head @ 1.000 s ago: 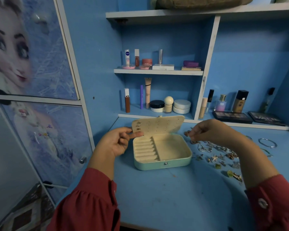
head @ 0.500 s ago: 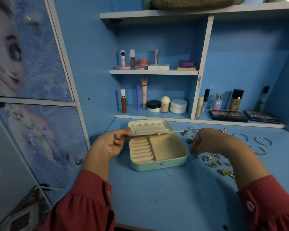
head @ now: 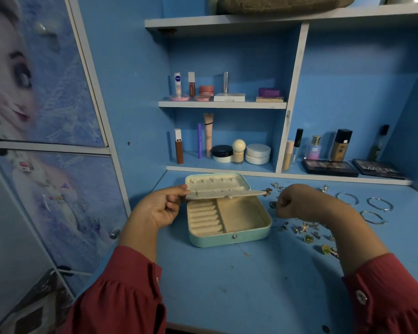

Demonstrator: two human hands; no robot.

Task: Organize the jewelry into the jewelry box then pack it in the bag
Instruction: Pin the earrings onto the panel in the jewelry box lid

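On the blue table [head: 227, 285], the mint jewelry box [head: 229, 237] lies open. The left hand [head: 159, 210] pinches its earring panel [head: 225, 194] level; the right hand [head: 297, 201], grip clenched, hovers over scattered jewelry [head: 307, 231]. Bangles [head: 362, 206] and cosmetics [head: 237, 150] sit beyond.

A home bedroom vanity: blue shelves [head: 222, 104] lined with cosmetics [head: 257, 154], eyeshadow palettes [head: 329, 167], and a cartoon-princess wardrobe door [head: 34, 75] beside the desk [head: 239, 285].

Blue desk [head: 239, 285], blue shelves [head: 222, 104], printed cupboard doors [head: 46, 92].
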